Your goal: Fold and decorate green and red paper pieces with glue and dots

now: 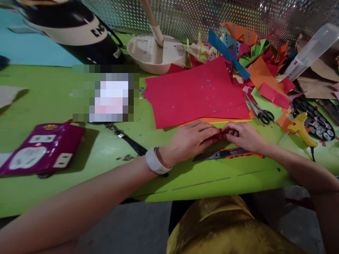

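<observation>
My left hand [194,139], with a pale band on its wrist, is closed, its fingertips pinching a small red piece of paper [220,131]. From the other side, the thumb and fingers of my right hand [242,135] pinch the same piece, most of which my fingers hide. Just below my hands lies a utility knife [230,152] with an orange-red edge, blade pointing left. Beyond my fingers, large red paper sheets [190,93] are stacked on the green table [106,190], sprinkled with tiny blue dots.
Right of the sheets are scissors [261,109], a yellow glue gun [300,130] and a black palette [315,118]. Coloured paper scraps [267,72] pile up behind. At left are a purple socket box [39,150], a blurred-out phone [111,98], a black bottle [76,31] and a white round stand [144,53].
</observation>
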`<state>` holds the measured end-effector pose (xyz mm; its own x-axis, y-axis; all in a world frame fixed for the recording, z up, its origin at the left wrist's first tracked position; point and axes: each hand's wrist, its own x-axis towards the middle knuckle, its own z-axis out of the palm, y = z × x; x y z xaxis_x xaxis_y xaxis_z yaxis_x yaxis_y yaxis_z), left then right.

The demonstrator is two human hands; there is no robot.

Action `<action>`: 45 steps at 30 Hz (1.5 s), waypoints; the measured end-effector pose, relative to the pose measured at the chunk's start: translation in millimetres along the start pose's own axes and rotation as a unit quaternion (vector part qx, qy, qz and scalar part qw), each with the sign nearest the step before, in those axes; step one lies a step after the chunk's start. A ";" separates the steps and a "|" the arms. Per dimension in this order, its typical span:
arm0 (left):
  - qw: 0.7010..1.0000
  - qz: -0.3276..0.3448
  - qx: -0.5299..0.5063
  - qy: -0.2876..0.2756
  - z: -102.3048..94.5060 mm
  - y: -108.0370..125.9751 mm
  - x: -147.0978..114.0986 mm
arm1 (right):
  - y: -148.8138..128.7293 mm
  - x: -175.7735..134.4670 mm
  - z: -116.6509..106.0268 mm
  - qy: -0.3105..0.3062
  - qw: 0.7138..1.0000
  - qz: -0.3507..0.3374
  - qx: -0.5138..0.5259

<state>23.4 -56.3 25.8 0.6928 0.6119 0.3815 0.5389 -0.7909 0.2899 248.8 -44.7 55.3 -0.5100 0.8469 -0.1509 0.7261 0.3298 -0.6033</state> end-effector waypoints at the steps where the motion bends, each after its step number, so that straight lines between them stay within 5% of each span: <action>1: 1.000 0.013 0.009 0.003 0.9 -0.8 -0.3 | 0.3 0.1 0.1 0.001 1.000 -0.002 -0.002; 15: 0.992 0.055 0.111 -0.012 -0.6 2.0 1.5 | 1.0 -0.2 -4.8 0.031 0.998 -0.004 -0.057; 32: 0.996 0.034 0.041 -0.069 3.9 -3.9 -2.8 | -6.7 -8.2 -22.0 -0.041 0.971 -0.063 -0.228; 45: 0.999 0.045 0.014 -0.002 5.3 -4.3 2.5 | -11.0 -7.2 -28.7 -0.056 0.958 -0.019 -0.282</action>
<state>25.3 -51.4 20.9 0.7412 0.5379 0.4015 0.4875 -0.8426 0.2290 257.7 -42.4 85.5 -0.5643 0.7902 -0.2391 0.8235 0.5591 -0.0957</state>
